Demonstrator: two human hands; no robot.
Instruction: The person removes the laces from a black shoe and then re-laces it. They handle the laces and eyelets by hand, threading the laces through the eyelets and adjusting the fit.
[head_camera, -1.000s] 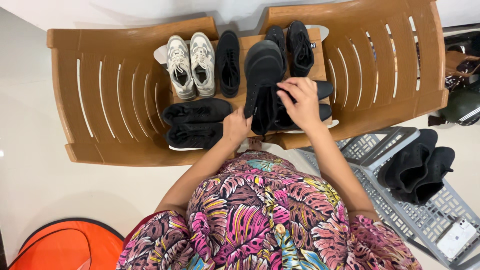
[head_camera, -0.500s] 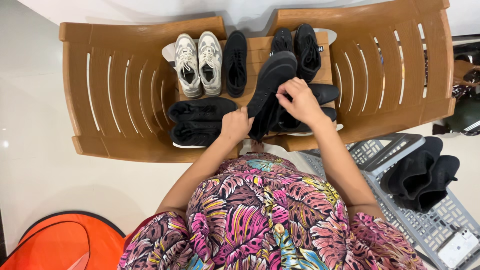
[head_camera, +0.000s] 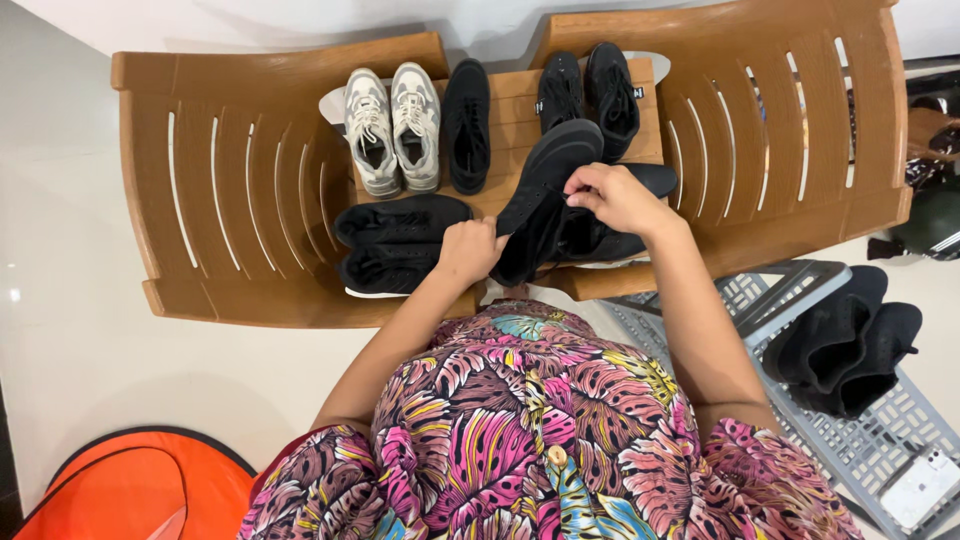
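Black shoe (head_camera: 545, 190): held tilted, sole up, above the near edge of the small wooden table (head_camera: 508, 100), between both hands and at the middle of the view.

Surroundings, left to right:
- Orange bag (head_camera: 110, 490): on the floor, well apart from the rest.
- Left wooden chair (head_camera: 230, 180): slatted, just beside the table.
- Black pair (head_camera: 395, 245): lying on their sides at the table's near left, touching each other.
- White sneakers (head_camera: 392, 128): upright pair at the back.
- Single black sneaker (head_camera: 467, 125): upright, just beside the white pair.
- Left hand (head_camera: 468, 250): grip closed on the lower end of the held shoe, steadying it.
- Right hand (head_camera: 615, 198): grip pinched on the upper edge of the same shoe; what the fingertips pinch is hidden.
- Second dark shoe (head_camera: 620, 243): lying beneath the held one, partly covered.
- Black laced pair (head_camera: 590, 90): upright at the back right.
- Right wooden chair (head_camera: 780, 130): slatted, matching the left.
- Grey crate (head_camera: 880, 440): on the floor, with dark footwear (head_camera: 845, 340) and a white phone (head_camera: 920, 487) on it.

Step in hand, as judged: a two-handed adjustment of one shoe, lifted off its mate. Any setting down calls for a free spot on a crowded table, a level sole, and care not to knock the shoe underneath.
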